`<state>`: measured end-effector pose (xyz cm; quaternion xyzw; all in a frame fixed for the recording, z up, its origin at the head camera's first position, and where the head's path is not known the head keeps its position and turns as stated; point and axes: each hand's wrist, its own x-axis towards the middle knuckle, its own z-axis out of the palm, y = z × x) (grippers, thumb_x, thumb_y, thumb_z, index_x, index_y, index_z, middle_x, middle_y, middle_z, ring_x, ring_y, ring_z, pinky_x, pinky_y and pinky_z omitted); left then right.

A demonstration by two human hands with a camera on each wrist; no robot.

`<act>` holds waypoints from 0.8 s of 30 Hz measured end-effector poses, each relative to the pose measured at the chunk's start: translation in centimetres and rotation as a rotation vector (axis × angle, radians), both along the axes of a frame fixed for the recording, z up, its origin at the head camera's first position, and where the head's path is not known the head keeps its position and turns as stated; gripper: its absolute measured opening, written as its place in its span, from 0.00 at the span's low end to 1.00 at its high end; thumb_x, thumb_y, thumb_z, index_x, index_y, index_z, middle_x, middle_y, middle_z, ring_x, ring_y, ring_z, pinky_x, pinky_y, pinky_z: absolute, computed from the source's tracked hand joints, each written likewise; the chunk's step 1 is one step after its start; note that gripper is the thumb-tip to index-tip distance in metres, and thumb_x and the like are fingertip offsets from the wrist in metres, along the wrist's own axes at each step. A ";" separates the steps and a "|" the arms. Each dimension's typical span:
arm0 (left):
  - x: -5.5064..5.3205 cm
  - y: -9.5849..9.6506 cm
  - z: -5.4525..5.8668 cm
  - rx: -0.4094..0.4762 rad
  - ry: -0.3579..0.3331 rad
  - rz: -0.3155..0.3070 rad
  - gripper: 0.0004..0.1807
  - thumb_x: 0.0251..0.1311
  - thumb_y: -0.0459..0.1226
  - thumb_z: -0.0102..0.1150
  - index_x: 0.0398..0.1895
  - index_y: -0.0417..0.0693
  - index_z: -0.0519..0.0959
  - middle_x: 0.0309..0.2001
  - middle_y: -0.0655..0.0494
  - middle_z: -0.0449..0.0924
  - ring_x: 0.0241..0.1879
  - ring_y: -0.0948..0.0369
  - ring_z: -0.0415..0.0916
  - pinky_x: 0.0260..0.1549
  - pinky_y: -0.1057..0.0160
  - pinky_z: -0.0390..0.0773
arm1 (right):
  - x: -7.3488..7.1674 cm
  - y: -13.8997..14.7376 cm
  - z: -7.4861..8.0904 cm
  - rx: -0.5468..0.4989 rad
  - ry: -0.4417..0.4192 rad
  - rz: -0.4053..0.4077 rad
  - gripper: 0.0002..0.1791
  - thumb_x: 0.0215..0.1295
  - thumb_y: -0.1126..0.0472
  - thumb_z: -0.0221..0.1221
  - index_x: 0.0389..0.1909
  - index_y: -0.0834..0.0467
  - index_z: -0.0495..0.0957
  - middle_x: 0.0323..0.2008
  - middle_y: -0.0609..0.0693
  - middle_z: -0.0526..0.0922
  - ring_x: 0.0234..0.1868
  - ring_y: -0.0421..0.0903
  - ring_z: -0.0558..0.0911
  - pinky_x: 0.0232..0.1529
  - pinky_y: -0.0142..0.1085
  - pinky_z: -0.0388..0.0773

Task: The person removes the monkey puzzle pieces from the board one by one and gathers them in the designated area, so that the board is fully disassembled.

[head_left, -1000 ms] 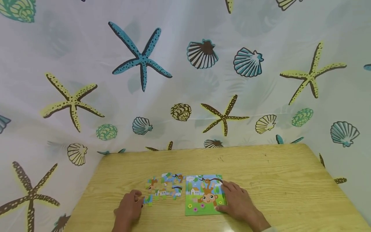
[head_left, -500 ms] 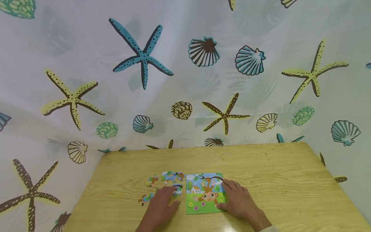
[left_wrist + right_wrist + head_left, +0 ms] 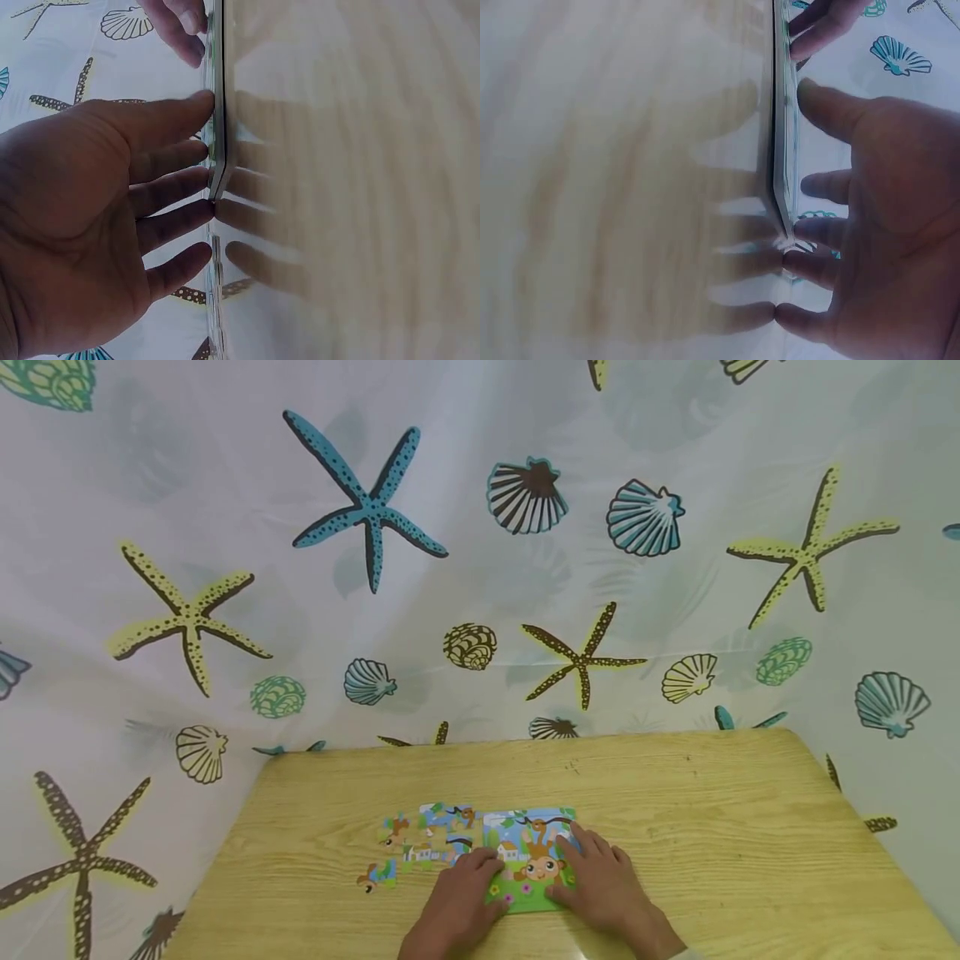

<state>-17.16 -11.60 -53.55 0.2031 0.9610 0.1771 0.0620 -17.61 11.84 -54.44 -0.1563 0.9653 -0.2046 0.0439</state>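
Note:
A square monkey jigsaw puzzle (image 3: pixel 534 867) lies flat on the table in the head view, showing a monkey, a small house and flowers. My left hand (image 3: pixel 462 897) rests at its left side, the fingertips over its lower left part. My right hand (image 3: pixel 603 881) lies along its right side, thumb on its lower right. In the left wrist view the puzzle's edge (image 3: pixel 219 112) shows side-on, with fairly straight fingers at it. Fingers spread loosely by the edge (image 3: pixel 780 142) in the right wrist view too. Loose jigsaw pieces (image 3: pixel 448 816) lie left of the puzzle, partly behind my left hand.
A monkey-and-leaf piece (image 3: pixel 378 874) lies apart at the lower left of the loose pieces. The wooden table (image 3: pixel 720 827) extends to both sides. A white cloth with starfish and shells (image 3: pixel 480 577) hangs behind and around it.
My left hand has moved right, from the loose pieces at the left, past the others, to the puzzle's left side. My right hand has shifted slightly left, further over the puzzle.

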 end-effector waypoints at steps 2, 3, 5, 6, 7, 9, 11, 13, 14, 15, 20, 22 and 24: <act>-0.1 0.2 0.1 -0.002 0.004 0.000 0.27 0.59 0.49 0.63 0.59 0.46 0.75 0.63 0.51 0.71 0.63 0.50 0.69 0.56 0.46 0.73 | -0.1 -0.2 0.1 0.024 0.017 -0.010 0.40 0.61 0.38 0.59 0.68 0.57 0.66 0.72 0.59 0.60 0.70 0.61 0.62 0.62 0.65 0.61; -0.2 0.2 0.2 0.000 0.001 0.005 0.27 0.59 0.48 0.64 0.58 0.44 0.75 0.63 0.51 0.71 0.63 0.49 0.69 0.56 0.47 0.73 | -0.2 -0.3 0.1 0.032 0.025 -0.015 0.40 0.61 0.38 0.59 0.68 0.58 0.66 0.71 0.60 0.61 0.70 0.61 0.63 0.62 0.64 0.61; -0.4 0.3 0.2 0.011 -0.005 0.020 0.27 0.59 0.47 0.64 0.58 0.42 0.76 0.64 0.50 0.70 0.63 0.49 0.69 0.58 0.47 0.73 | -0.3 -0.4 0.2 0.048 0.032 -0.033 0.40 0.60 0.38 0.60 0.67 0.59 0.67 0.71 0.59 0.62 0.69 0.60 0.64 0.62 0.63 0.63; -0.4 0.3 0.2 0.021 -0.014 0.030 0.27 0.59 0.46 0.64 0.57 0.41 0.75 0.65 0.49 0.69 0.64 0.49 0.68 0.59 0.48 0.72 | -0.4 -0.5 0.3 0.052 0.038 -0.039 0.40 0.60 0.38 0.61 0.66 0.59 0.68 0.70 0.59 0.63 0.69 0.60 0.64 0.61 0.62 0.63; -0.5 0.3 0.2 0.035 -0.022 0.043 0.27 0.59 0.46 0.65 0.57 0.40 0.76 0.65 0.48 0.69 0.64 0.48 0.68 0.59 0.48 0.72 | -0.4 -0.5 0.3 0.057 0.047 -0.045 0.40 0.59 0.38 0.61 0.65 0.60 0.68 0.70 0.59 0.63 0.69 0.60 0.65 0.61 0.62 0.64; -0.6 0.4 0.1 0.053 -0.030 0.064 0.25 0.58 0.45 0.66 0.54 0.39 0.76 0.66 0.47 0.67 0.65 0.47 0.67 0.61 0.48 0.71 | -0.5 -0.6 0.3 0.063 0.048 -0.055 0.41 0.58 0.37 0.62 0.65 0.60 0.69 0.70 0.58 0.64 0.69 0.59 0.66 0.61 0.62 0.65; -0.7 0.4 0.1 0.063 -0.027 0.084 0.22 0.57 0.45 0.67 0.50 0.41 0.78 0.66 0.46 0.67 0.65 0.47 0.67 0.60 0.48 0.71 | -0.6 -0.7 0.3 0.069 0.046 -0.060 0.42 0.57 0.36 0.62 0.65 0.60 0.69 0.69 0.58 0.64 0.68 0.59 0.66 0.61 0.62 0.65; -0.8 0.4 0.0 0.059 -0.010 0.099 0.19 0.55 0.45 0.68 0.45 0.43 0.79 0.64 0.47 0.69 0.63 0.47 0.68 0.58 0.48 0.72 | -0.7 -0.8 0.3 0.067 0.037 -0.061 0.43 0.56 0.35 0.63 0.65 0.60 0.69 0.69 0.58 0.64 0.68 0.59 0.66 0.61 0.63 0.64; -0.9 0.4 0.0 0.051 -0.002 0.103 0.18 0.54 0.45 0.68 0.42 0.44 0.79 0.63 0.47 0.69 0.62 0.47 0.69 0.56 0.48 0.73 | -0.7 -0.8 0.4 0.062 0.030 -0.062 0.43 0.56 0.35 0.63 0.65 0.60 0.69 0.69 0.58 0.64 0.69 0.59 0.65 0.61 0.63 0.64; -1.0 0.3 0.0 0.045 0.006 0.107 0.17 0.54 0.45 0.69 0.40 0.45 0.79 0.61 0.48 0.70 0.60 0.48 0.70 0.54 0.48 0.75 | -0.8 -0.9 0.4 0.058 0.024 -0.064 0.43 0.55 0.35 0.63 0.65 0.60 0.69 0.69 0.58 0.64 0.69 0.60 0.65 0.61 0.63 0.64; -1.4 0.4 0.2 0.023 -0.044 0.122 0.17 0.53 0.47 0.69 0.38 0.48 0.78 0.53 0.49 0.69 0.53 0.50 0.67 0.42 0.49 0.75 | -0.8 -1.0 0.3 0.055 0.006 -0.071 0.43 0.54 0.36 0.64 0.64 0.60 0.70 0.69 0.57 0.65 0.68 0.59 0.66 0.60 0.64 0.64; -1.5 0.5 0.2 0.026 -0.090 0.123 0.17 0.53 0.48 0.69 0.38 0.48 0.77 0.49 0.49 0.67 0.51 0.50 0.65 0.42 0.48 0.73 | -0.8 -0.9 0.3 0.065 0.005 -0.074 0.43 0.53 0.36 0.65 0.63 0.60 0.70 0.68 0.57 0.65 0.67 0.59 0.66 0.59 0.64 0.65; -1.6 0.5 0.2 0.026 -0.125 0.117 0.17 0.54 0.47 0.68 0.38 0.48 0.76 0.47 0.50 0.66 0.50 0.50 0.63 0.44 0.46 0.72 | -0.6 -0.9 0.3 0.071 0.002 -0.078 0.43 0.53 0.36 0.65 0.63 0.60 0.71 0.68 0.56 0.66 0.67 0.59 0.66 0.59 0.63 0.65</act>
